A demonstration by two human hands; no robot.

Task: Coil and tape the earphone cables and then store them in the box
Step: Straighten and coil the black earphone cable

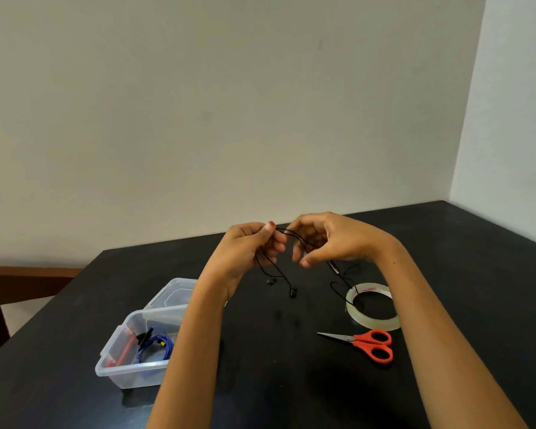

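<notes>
The left hand (254,246) pinches the black earphone cable (294,235) between thumb and fingers. The right hand (331,239) curls round its strands just beside. The earbuds (292,293) dangle below, and the tail trails over the tape roll (372,317), whose red lettering is unreadable. Red-handled scissors (372,343) lie near. The clear box (118,363) holds a blue cable (158,346).

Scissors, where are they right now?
In the head view, the scissors lie on the table, right of centre, just in front of the tape roll.

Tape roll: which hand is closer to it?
Right. The right hand, holding the black earphone cable, is raised just behind the tape roll; the left hand is farther to its left.
</notes>
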